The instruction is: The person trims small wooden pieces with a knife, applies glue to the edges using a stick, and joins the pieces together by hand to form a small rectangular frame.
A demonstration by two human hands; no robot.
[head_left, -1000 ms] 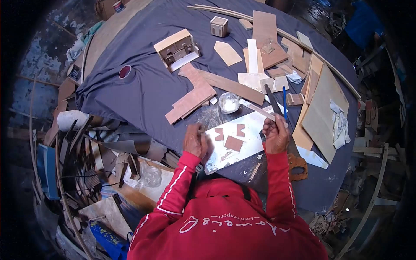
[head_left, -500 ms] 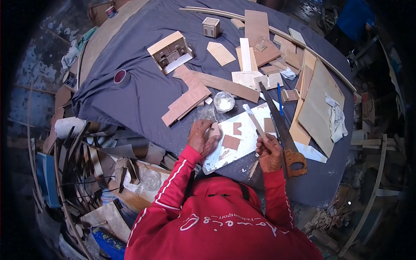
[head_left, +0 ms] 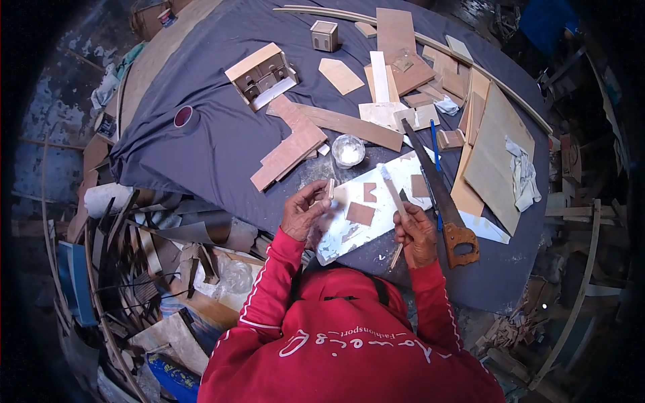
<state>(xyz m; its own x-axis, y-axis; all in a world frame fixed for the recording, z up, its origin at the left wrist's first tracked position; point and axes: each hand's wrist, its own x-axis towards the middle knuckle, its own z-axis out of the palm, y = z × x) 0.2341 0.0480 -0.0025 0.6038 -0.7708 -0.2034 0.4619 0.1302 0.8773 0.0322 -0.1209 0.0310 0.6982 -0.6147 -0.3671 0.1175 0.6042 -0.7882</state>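
Between the thumb and fingers of my left hand (head_left: 304,211) is a small wood piece (head_left: 331,189), held up on edge over the left side of a white board (head_left: 336,243). My right hand (head_left: 418,236) grips a flat wooden stick (head_left: 391,188) whose far end is coated white. On the board lie a square brown piece (head_left: 360,214), a notched brown piece (head_left: 370,193) and another brown piece (head_left: 420,186) near the right edge. A round tub of white paste (head_left: 349,152) stands just beyond the board.
A handsaw (head_left: 433,181) lies right of the board, beside a blue pencil-like rod (head_left: 435,149). Farther back are a small wooden cabinet model (head_left: 262,75), a wooden box (head_left: 324,36), and several plywood offcuts (head_left: 500,158). A dark cloth (head_left: 222,144) covers the table.
My left hand has lifted the small wood piece off the board and turned it on edge. My right hand still holds the stick, shifted only slightly.
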